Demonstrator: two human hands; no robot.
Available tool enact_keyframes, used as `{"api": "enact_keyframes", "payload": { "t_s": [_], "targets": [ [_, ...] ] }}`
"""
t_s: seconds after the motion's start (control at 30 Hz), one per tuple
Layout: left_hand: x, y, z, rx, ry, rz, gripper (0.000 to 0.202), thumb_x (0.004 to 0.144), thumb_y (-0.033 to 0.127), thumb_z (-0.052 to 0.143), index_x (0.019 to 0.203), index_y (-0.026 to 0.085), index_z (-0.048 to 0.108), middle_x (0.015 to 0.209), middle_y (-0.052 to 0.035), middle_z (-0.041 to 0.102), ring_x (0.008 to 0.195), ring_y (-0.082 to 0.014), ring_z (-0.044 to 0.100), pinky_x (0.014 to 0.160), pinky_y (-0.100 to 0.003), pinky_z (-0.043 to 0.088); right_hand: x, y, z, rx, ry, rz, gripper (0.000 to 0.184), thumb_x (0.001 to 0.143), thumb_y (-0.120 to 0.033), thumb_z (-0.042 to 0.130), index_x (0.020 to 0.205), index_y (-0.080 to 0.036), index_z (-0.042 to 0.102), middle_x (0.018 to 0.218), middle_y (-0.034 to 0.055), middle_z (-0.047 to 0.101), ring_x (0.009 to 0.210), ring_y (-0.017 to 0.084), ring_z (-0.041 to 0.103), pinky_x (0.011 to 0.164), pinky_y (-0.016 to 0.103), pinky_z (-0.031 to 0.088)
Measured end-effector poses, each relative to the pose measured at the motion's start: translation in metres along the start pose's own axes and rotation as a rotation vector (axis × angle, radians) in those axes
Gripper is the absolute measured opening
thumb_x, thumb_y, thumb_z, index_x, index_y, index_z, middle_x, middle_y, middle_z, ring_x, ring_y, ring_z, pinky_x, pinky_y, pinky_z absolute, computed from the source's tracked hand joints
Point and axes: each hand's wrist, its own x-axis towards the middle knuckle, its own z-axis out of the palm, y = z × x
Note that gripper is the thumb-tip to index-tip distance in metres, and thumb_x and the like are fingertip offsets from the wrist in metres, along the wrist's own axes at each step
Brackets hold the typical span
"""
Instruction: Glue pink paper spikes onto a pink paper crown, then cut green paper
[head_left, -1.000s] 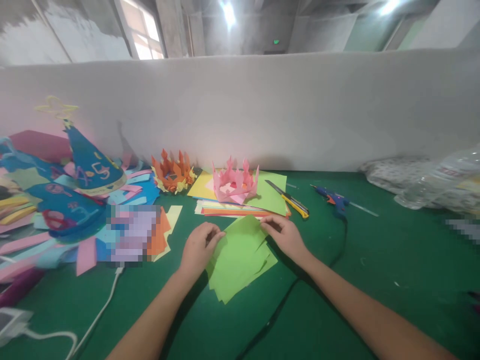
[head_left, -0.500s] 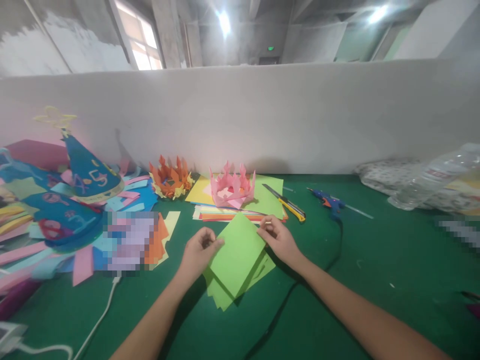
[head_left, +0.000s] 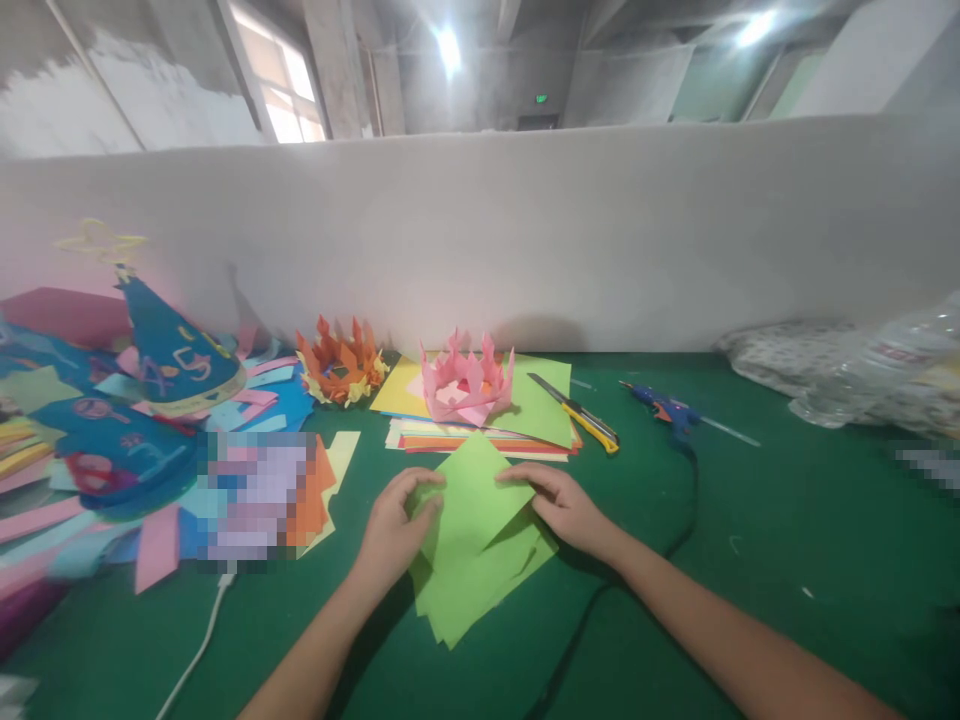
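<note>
Holding a green sheet (head_left: 472, 485) by its right corner, the right hand (head_left: 559, 508) lays its index finger along the top, the thumb lower at the edge. The left hand (head_left: 396, 515) curves at the sheet's left edge, its thumb and index finger slightly parted; I cannot tell whether they grip the paper. The sheet is between both hands, over a fanned stack of green paper (head_left: 454, 595) on the green counter (head_left: 750, 600). Just beyond is a pile of coloured paper (head_left: 547, 400), with a pink paper crown (head_left: 450, 402) standing on it. An orange paper crown (head_left: 341, 380) sits to the left, near the blue party hats (head_left: 176, 350). To the right lie a yellow utility knife (head_left: 589, 425), then a blue glue gun (head_left: 666, 405); farther over, a clear bottle (head_left: 862, 378) leans beside a patterned cloth (head_left: 765, 355).
</note>
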Motion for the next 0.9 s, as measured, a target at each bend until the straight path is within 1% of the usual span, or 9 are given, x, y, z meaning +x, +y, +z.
{"api": "enact_keyframes", "payload": {
  "t_s": [0.03, 0.1, 0.23, 0.3, 0.33, 0.5, 0.6, 0.77, 0.9],
  "targets": [
    [0.0, 0.001, 0.0, -0.014, -0.002, -0.022, 0.019, 0.073, 0.024, 0.058, 0.09, 0.021, 0.063, 0.1, -0.0051, 0.063, 0.097, -0.0205, 0.056, 0.088, -0.034, 0.041, 0.0, -0.001, 0.0, -0.01, -0.022, -0.023, 0.049, 0.065, -0.003, 0.04, 0.102, -0.022, 0.065, 0.106, 0.004, 0.063, 0.099, 0.019, 0.057, 0.088, 0.032, 0.043],
    [0.0, 0.004, -0.001, -0.061, -0.015, -0.079, 0.02, 0.072, 0.028, 0.059, 0.09, 0.02, 0.063, 0.097, -0.005, 0.064, 0.092, -0.0202, 0.058, 0.083, -0.032, 0.044, 0.0, -0.003, 0.001, -0.006, -0.055, -0.021, 0.046, 0.065, -0.002, 0.043, 0.099, -0.023, 0.066, 0.102, 0.0035, 0.064, 0.098, 0.019, 0.058, 0.088, 0.032, 0.043],
    [-0.001, 0.008, -0.001, -0.143, -0.063, -0.178, 0.026, 0.073, 0.036, 0.06, 0.091, 0.017, 0.065, 0.091, -0.0051, 0.067, 0.082, -0.0194, 0.061, 0.073, -0.029, 0.047, 0.001, -0.005, 0.0, 0.059, -0.048, 0.086, 0.02, 0.067, -0.01, 0.058, 0.081, -0.02, 0.068, 0.086, 0.0023, 0.066, 0.083, 0.017, 0.061, 0.078, 0.029, 0.047],
    [-0.001, 0.01, 0.0, -0.166, -0.072, -0.181, 0.028, 0.073, 0.039, 0.06, 0.089, 0.016, 0.066, 0.087, -0.0055, 0.068, 0.078, -0.0189, 0.061, 0.07, -0.028, 0.047, 0.002, -0.005, 0.0, 0.125, -0.031, 0.147, 0.01, 0.066, -0.016, 0.065, 0.076, -0.018, 0.067, 0.081, 0.0017, 0.066, 0.077, 0.016, 0.061, 0.07, 0.027, 0.048],
    [-0.001, 0.01, 0.0, -0.167, -0.073, -0.168, 0.028, 0.073, 0.04, 0.06, 0.087, 0.016, 0.067, 0.086, -0.0055, 0.068, 0.077, -0.0186, 0.061, 0.069, -0.027, 0.047, 0.002, -0.004, 0.0, 0.165, -0.031, 0.175, 0.009, 0.066, -0.02, 0.067, 0.074, -0.017, 0.066, 0.079, 0.0014, 0.065, 0.074, 0.016, 0.062, 0.067, 0.026, 0.049],
    [-0.001, 0.015, -0.003, -0.106, -0.085, -0.049, 0.031, 0.08, 0.043, 0.052, 0.077, 0.018, 0.071, 0.086, -0.0062, 0.069, 0.083, -0.02, 0.06, 0.074, -0.028, 0.046, 0.001, -0.004, 0.004, 0.316, -0.092, 0.266, 0.02, 0.062, -0.03, 0.074, 0.07, -0.016, 0.062, 0.065, 0.0005, 0.066, 0.063, 0.016, 0.065, 0.059, 0.025, 0.05],
    [-0.004, 0.022, -0.005, -0.106, -0.136, 0.003, 0.032, 0.081, 0.042, 0.051, 0.074, 0.018, 0.071, 0.082, -0.0073, 0.068, 0.08, -0.0201, 0.061, 0.072, -0.028, 0.046, 0.0, -0.006, 0.006, 0.334, -0.046, 0.269, 0.024, 0.062, -0.032, 0.074, 0.073, -0.017, 0.058, 0.062, -0.0005, 0.066, 0.059, 0.015, 0.065, 0.055, 0.025, 0.049],
    [-0.011, 0.031, 0.0, -0.124, -0.269, 0.07, 0.021, 0.074, 0.037, 0.063, 0.066, 0.018, 0.068, 0.073, -0.0064, 0.066, 0.068, -0.0174, 0.059, 0.063, -0.026, 0.044, -0.002, -0.008, 0.008, 0.205, 0.062, 0.266, 0.033, 0.064, -0.039, 0.073, 0.076, -0.02, 0.048, 0.045, -0.0068, 0.057, 0.04, 0.013, 0.057, 0.04, 0.022, 0.041],
    [-0.015, 0.034, 0.005, -0.097, -0.255, 0.076, 0.016, 0.072, 0.032, 0.065, 0.065, 0.018, 0.066, 0.073, -0.0059, 0.065, 0.066, -0.0154, 0.058, 0.058, -0.024, 0.043, -0.004, -0.01, 0.01, 0.125, 0.077, 0.21, 0.032, 0.067, -0.038, 0.071, 0.078, -0.021, 0.047, 0.048, -0.0067, 0.056, 0.042, 0.012, 0.055, 0.044, 0.022, 0.041]
  ]
}}
